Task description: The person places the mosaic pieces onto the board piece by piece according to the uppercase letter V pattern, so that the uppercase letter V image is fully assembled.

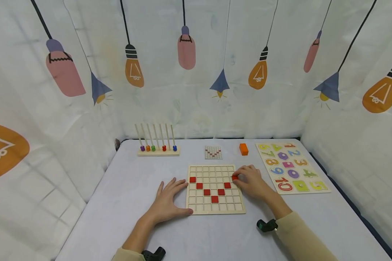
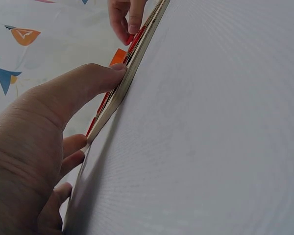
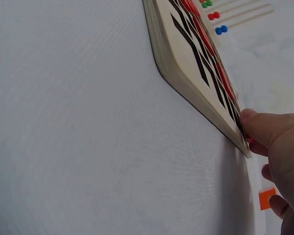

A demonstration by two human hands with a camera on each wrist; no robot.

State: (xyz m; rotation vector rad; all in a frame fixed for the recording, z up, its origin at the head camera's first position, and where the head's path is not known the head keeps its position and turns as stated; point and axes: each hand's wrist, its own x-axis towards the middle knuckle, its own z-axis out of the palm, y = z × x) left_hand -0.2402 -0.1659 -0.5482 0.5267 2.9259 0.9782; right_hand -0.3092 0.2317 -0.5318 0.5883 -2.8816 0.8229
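Observation:
A light wooden grid board (image 1: 200, 208) lies flat on the white table, with several red square tiles (image 1: 214, 199) set in its cells in a V shape. At the upper right cells, my right hand (image 1: 253, 184) pinches a red square tile (image 1: 234, 177) between thumb and fingertips, partly covered by the fingers. My left hand (image 1: 166, 203) rests along the board's left side, fingers spread and fairly straight. Its thumb (image 2: 100, 76) presses on the lower left corner in the left wrist view, and the fingertips touch the edge higher up.
Behind the board lies a small pattern card (image 1: 213, 152) showing a red V, with an orange block (image 1: 243, 149) to its right. A wooden peg counter (image 1: 159, 153) with coloured beads stands back left. A number puzzle board (image 1: 308, 189) lies on the right.

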